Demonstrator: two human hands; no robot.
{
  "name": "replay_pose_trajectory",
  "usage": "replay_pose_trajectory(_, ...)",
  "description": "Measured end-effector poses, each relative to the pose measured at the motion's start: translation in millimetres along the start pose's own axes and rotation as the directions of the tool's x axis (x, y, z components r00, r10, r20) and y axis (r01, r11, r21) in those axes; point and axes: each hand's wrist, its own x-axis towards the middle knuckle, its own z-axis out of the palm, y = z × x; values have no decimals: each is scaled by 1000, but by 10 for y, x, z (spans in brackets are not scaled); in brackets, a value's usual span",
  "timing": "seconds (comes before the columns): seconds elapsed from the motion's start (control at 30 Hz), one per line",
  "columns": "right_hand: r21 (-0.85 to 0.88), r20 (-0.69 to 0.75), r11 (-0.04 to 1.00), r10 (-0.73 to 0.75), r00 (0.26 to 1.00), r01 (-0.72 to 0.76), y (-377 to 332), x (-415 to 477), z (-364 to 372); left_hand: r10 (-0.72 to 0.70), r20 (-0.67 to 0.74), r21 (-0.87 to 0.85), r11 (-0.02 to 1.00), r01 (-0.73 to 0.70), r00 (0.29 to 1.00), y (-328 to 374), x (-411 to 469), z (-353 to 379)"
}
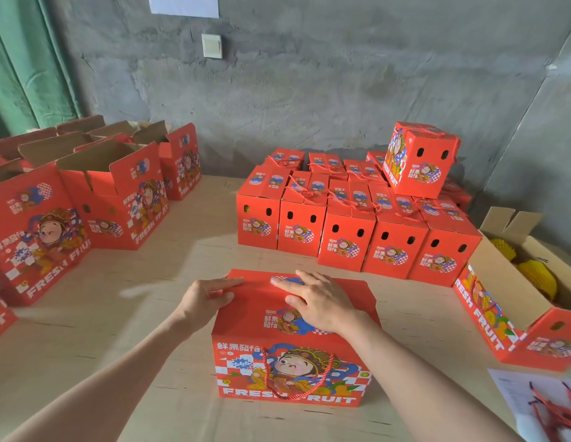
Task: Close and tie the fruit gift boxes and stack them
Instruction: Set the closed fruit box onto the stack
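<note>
Fruit gift box (293, 342) is held closed under two flat, unclenched hands, nothing grasped: the left hand (211, 298) at the lid's left end, the right hand (316, 301) over its middle. Its long axis runs left to right. The rope handle (295, 381), loose on its near face, is judged nearer the right hand. Finished boxes (357, 237) are stacked beyond it.

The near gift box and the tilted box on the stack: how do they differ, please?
The near gift box, under the left hand and right hand, sits flat on the table; the tilted box leans on the stack. The near box's rope hangs loose down its front; the tilted box's crosses its top. Both are red, same print.
</note>
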Motion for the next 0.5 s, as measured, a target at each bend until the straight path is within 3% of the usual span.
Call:
replay_pose_trajectory(0.13,-15,-20,1000,-5,1000,4,8,16,19,-93,-206,-193,980,53,974,-18,-55,157)
replay_pose_trajectory(0.2,-30,-27,999,-19,999,18,25,36,22,-90,-325,-123,991,52,941,-1,-82,224)
replay_pose_trajectory(0.27,-57,-44,998,-37,998,34,36,43,26,-12,-389,75,996,44,921,43,-107,241)
replay_pose_trajectory(0.33,-71,-41,997,-47,998,44,39,27,44,104,-334,408,912,44,937,91,-108,238)
replay_pose_trajectory(0.4,-69,-22,997,-46,999,44,35,13,58,203,-163,740,673,-16,965,198,-77,263)
replay_pose_trajectory(0.47,-83,9,996,-33,999,34,34,23,47,229,44,861,484,-153,972,353,13,392)
replay_pose_trajectory(0.5,-92,24,995,-28,999,30,31,27,38,215,158,859,452,-241,964,435,67,479)
